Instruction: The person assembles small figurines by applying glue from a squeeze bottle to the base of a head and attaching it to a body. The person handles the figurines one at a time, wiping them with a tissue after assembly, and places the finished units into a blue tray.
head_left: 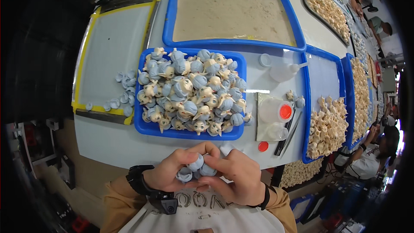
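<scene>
My left hand (pixel 170 168) is closed around small pale-blue doll hair pieces, held just in front of the table edge. One hollow hair piece (pixel 184 174) shows its open side by the left fingers. Between both thumbs sits a rounded hair piece (pixel 196 163). My right hand (pixel 237 177) pinches another rounded blue piece (pixel 208 170) against it. The fingers cover parts of these pieces, so I cannot tell whether they are joined. Beyond my hands stands a blue tray (pixel 185 136) heaped with doll heads (pixel 199 126) that have pale faces, pointed ears and blue hair.
At left, loose blue hair shells (pixel 125 97) lie on a yellow-taped frame (pixel 103 51). A large blue tray (pixel 169 21) is behind. On the right are a squeeze bottle (pixel 282 72), a jar (pixel 269 110), a red cap (pixel 263 146), tweezers (pixel 294 131) and trays of cream-coloured parts (pixel 325 125).
</scene>
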The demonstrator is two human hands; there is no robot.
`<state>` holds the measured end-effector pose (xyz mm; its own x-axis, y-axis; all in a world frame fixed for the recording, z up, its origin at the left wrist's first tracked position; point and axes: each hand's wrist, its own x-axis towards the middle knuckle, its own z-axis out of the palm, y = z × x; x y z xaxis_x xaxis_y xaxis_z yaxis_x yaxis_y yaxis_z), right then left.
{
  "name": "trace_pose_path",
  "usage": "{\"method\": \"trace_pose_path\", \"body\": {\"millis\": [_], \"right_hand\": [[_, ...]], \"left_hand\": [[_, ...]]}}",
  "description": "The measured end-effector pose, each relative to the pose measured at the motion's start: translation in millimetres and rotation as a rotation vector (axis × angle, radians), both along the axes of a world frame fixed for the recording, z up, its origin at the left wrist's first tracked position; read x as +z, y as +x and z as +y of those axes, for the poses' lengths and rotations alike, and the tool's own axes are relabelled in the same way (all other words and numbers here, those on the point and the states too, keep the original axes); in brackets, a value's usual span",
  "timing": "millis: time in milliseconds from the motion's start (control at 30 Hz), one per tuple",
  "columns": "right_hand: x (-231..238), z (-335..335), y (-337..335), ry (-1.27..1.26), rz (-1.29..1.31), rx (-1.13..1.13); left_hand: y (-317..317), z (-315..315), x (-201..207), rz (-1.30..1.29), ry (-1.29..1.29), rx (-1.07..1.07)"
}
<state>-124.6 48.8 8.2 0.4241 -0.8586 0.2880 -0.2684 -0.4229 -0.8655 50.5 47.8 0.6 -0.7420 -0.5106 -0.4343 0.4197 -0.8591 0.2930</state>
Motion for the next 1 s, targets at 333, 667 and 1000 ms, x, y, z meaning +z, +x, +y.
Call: {"method": "trace_pose_path", "body": {"millis": [333, 667, 1000], "right_hand": [[-12, -1, -19, 0.083, -0.028, -0.104], [-8, -3, -15, -0.111, -0.011, -0.149], [0, 1, -25, -0.132, 0.125, -0.237]], "left_hand": [[-10, -4, -14, 0.18, 0.178, -0.06], [-14, 2, -22, 0.201, 0.098, 0.01], [-14, -13, -9, 0.047, -0.036, -0.253]]}}
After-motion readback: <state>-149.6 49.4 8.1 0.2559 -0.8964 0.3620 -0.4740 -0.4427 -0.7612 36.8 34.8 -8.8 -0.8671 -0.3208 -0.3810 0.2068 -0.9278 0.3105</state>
